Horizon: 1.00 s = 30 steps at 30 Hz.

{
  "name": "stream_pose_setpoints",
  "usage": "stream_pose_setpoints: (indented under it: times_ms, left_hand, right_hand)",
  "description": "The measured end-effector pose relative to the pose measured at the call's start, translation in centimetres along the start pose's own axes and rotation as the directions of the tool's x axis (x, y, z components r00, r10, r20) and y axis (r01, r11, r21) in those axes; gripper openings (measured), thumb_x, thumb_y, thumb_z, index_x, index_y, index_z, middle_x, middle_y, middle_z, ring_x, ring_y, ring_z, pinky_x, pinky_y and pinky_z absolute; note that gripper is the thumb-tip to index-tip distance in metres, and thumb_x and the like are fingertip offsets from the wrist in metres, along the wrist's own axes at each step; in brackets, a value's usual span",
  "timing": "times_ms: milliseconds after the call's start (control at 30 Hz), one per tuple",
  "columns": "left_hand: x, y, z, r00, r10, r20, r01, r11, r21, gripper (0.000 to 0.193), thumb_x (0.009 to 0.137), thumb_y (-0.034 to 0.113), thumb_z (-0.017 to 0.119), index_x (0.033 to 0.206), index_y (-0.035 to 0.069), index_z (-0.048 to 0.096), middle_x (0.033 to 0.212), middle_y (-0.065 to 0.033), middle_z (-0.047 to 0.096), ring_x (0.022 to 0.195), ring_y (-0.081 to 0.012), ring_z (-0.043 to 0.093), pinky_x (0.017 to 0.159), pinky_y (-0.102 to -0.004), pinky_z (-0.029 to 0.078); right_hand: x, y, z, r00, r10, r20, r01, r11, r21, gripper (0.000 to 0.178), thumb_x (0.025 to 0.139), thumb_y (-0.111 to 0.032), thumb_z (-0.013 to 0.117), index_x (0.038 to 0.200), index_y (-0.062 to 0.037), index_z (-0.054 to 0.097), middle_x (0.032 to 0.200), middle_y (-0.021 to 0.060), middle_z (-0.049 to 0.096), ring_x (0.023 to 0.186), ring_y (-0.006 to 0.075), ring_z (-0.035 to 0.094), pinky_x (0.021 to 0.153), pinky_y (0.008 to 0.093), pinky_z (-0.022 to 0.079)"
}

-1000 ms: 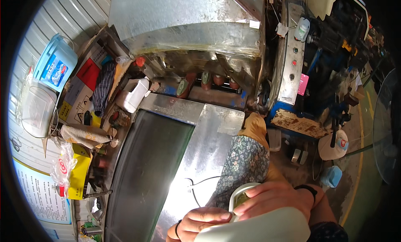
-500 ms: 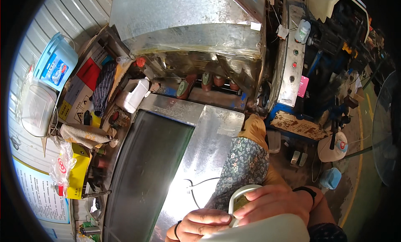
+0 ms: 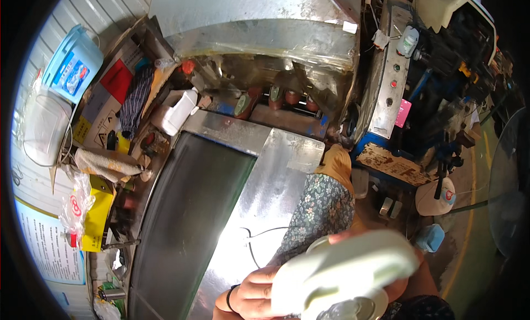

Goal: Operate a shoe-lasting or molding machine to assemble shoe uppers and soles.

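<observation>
Close up at the lower edge, I hold a pale green, rounded, hollow-looking object (image 3: pixel 353 259). It is slightly blurred, with a round, glassy-looking end at its lower side; its exact kind cannot be made out. My left hand (image 3: pixel 259 292), a dark band at its wrist, grips the object's left end. Mostly hidden behind the object is my right hand (image 3: pixel 396 289); a bit of finger shows over its top edge. Below them lies my flowered cloth garment (image 3: pixel 326 209). A thin dark cord (image 3: pixel 259 230) lies on the bright metal plate (image 3: pixel 281 176) beside it.
A dark conveyor belt (image 3: pixel 199 193) runs along the left of the plate toward a metal-hooded machine (image 3: pixel 265 38) with reddish-brown pieces inside. A white jug (image 3: pixel 176 111) and a cluttered shelf stand left. At right are a control panel (image 3: pixel 389 88) and a light-blue bin (image 3: pixel 430 237).
The pale green object has been raised and turned, so its rounded side and round end now face me. My right hand has gone behind it. The view has shifted slightly.
</observation>
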<state>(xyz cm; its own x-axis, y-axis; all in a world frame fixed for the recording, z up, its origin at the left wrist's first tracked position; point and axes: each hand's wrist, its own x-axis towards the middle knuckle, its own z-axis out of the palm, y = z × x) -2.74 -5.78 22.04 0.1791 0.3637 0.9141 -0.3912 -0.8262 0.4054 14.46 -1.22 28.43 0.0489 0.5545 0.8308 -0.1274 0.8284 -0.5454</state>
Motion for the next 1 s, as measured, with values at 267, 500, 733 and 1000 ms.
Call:
stream_pose_setpoints:
  times_ms: [267, 500, 733, 1000]
  left_hand:
    - [-1.3, -0.9, 0.4, 0.981, -0.164, -0.099, 0.181, 0.962, 0.203, 0.064, 0.078, 0.026, 0.068, 0.130, -0.010, 0.056, 0.135, -0.0343, 0.052, 0.125, -0.0496, 0.052, 0.100, -0.0519, 0.044]
    - [-0.6, 0.3, -0.8, 0.984, -0.177, -0.030, 0.175, 0.983, -0.061, 0.060, 0.078, 0.023, 0.068, 0.126, -0.012, 0.057, 0.127, -0.0356, 0.057, 0.120, -0.0484, 0.057, 0.102, -0.0521, 0.044]
    - [-1.7, 0.1, 0.4, 0.979, -0.183, -0.095, 0.171, 0.978, -0.119, 0.049, 0.080, 0.016, 0.067, 0.120, -0.011, 0.060, 0.122, -0.0347, 0.060, 0.113, -0.0473, 0.061, 0.098, -0.0570, 0.047]
    - [-0.6, -2.3, 2.2, 0.925, 0.306, -0.226, -0.220, 0.915, 0.338, 0.028, 0.085, 0.013, 0.062, 0.108, -0.003, 0.066, 0.110, -0.0263, 0.066, 0.105, -0.0435, 0.066, 0.088, -0.0663, 0.051]
  right_hand:
    - [0.6, -0.1, 1.3, 0.904, 0.073, -0.421, -0.122, 0.988, -0.092, 0.037, 0.080, -0.032, 0.074, 0.084, 0.0029, 0.062, 0.078, 0.0222, 0.066, 0.068, 0.0325, 0.066, 0.063, 0.0408, 0.053]
    - [0.8, -2.2, 4.5, 0.850, 0.008, -0.527, -0.039, 0.998, -0.047, 0.040, 0.082, -0.035, 0.072, 0.080, 0.0045, 0.064, 0.075, 0.0222, 0.067, 0.064, 0.0322, 0.066, 0.059, 0.0402, 0.053]
    - [0.5, -0.2, 4.8, 0.800, -0.216, -0.559, 0.256, 0.967, -0.007, 0.041, 0.083, -0.036, 0.072, 0.076, 0.0035, 0.062, 0.074, 0.0207, 0.067, 0.061, 0.0314, 0.065, 0.055, 0.0403, 0.052]
    - [-3.7, -1.3, -4.9, 0.923, 0.153, 0.354, -0.146, 0.988, -0.048, 0.030, 0.097, -0.028, 0.053, 0.102, -0.0001, 0.064, 0.097, 0.0133, 0.070, 0.088, 0.0271, 0.069, 0.081, 0.0387, 0.052]
